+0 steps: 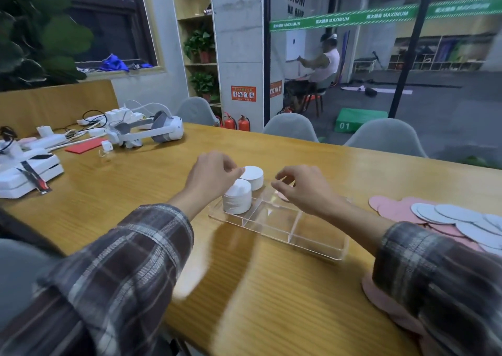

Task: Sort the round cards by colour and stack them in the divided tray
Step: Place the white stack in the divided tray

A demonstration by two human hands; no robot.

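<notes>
Both hands work over the clear divided tray [320, 250], which lies slantwise on the wooden table [152, 190] just ahead of the person. Left hand [213, 175] has its fingers curled, thumb and forefinger meeting on the near edge of the top white card [251, 170] of the far white stack [254, 182]. That stack stands at the tray's far left corner; motion blur makes it hard to tell whether it sits inside the far compartment or just behind the wall. A near white stack [237, 201] stands upright in the left end compartment, touching or almost touching the far one. Right hand [305, 191] hovers above the middle of the tray with fingers bent, and appears to pinch a pink card [282, 196], mostly hidden under the fingertips. To the right, loose pink and grey-blue cards [440, 215] lie fanned and overlapping on the table. A pink stack [379, 294] sits near the table's front edge under the right plaid sleeve [434, 279]. A white headset [160, 130] rests at the far left.
</notes>
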